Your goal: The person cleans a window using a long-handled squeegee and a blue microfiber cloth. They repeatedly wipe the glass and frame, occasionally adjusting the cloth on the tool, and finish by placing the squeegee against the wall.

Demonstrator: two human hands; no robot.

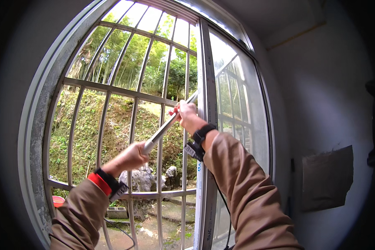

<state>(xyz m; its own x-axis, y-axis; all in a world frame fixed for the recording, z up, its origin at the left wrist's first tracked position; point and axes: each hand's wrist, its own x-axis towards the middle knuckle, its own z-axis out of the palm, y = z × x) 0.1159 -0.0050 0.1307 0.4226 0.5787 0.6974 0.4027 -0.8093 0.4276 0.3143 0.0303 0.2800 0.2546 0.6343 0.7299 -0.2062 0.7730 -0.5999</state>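
Observation:
A slim pale pole (164, 128) slants up to the right across the barred window opening. My left hand (125, 161) is closed around its lower grey end. Higher up, my right hand (187, 112) grips the same pole beside the sash edge; a small red patch shows at its fingers, too blurred to name. Beyond that hand the pole passes behind the frame of the sliding window sash (207, 140). A slanting bar, apparently the same pole, shows through the window glass (234, 93); its far end cannot be made out.
Metal security bars (132, 118) cross the opening just outside. A black cable (226, 209) hangs below my right arm. On the right wall (325, 118) is a dark sheet (328, 178). Outside are rocks (140, 179), a concrete block (117, 212) and a red basin (58, 201).

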